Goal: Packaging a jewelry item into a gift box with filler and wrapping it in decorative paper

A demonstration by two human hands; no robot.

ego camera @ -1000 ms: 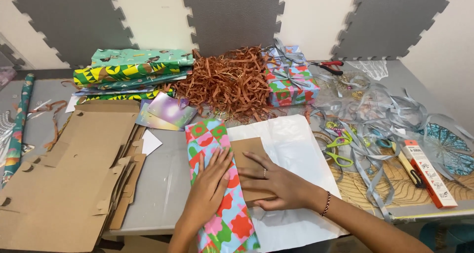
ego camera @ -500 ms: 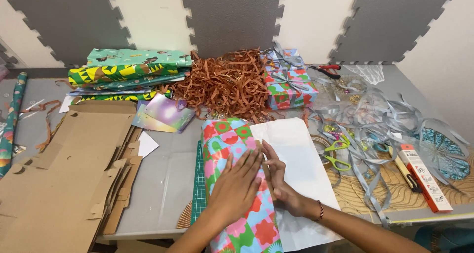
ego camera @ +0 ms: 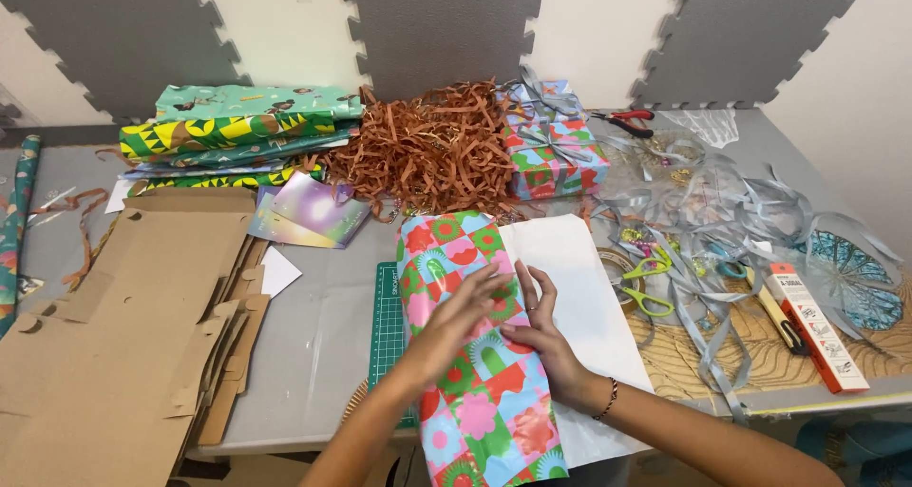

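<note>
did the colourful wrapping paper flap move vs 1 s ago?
Yes. The colourful wrapping paper has swung right over the brown box, hiding it, and now covers part of the white sheet. Both the left hand and right hand press on it.

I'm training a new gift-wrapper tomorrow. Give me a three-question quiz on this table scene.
1. True or false: both hands rest on the patterned wrapping paper.
2. What lies right of that paper: A) white sheet, B) cardboard, C) paper shreds?
3. What colour are the handles of the scissors by the ribbons?

Key
1. True: left hand and right hand press it flat.
2. A, the white sheet.
3. Green, on the scissors beside the ribbons.
</note>
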